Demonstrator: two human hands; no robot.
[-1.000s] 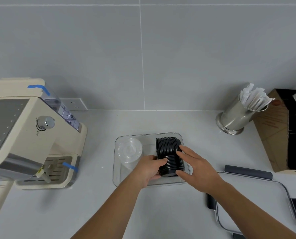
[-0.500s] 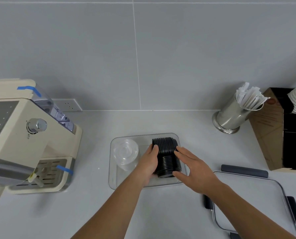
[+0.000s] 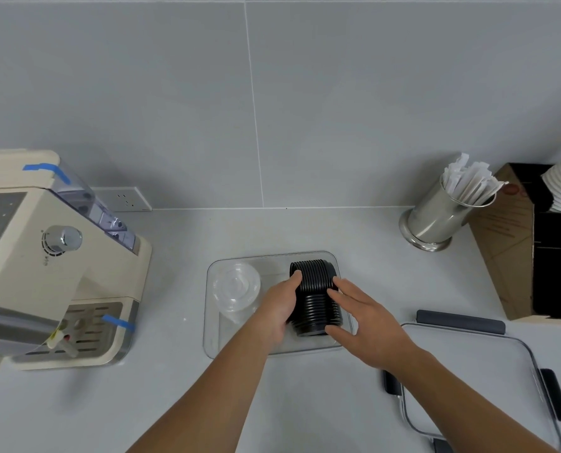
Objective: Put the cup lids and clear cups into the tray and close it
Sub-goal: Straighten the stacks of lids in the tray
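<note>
Between both hands' fingers [image 3: 297, 278], black lid stack [image 3: 315, 297] inside clear tray [image 3: 212, 341].

Single head-worn wide-angle view looked forward and steeply down, near grey countertop [image 3: 305, 403]; grey tiled wall [image 3: 338, 109] lay beyond fingertips.
</note>
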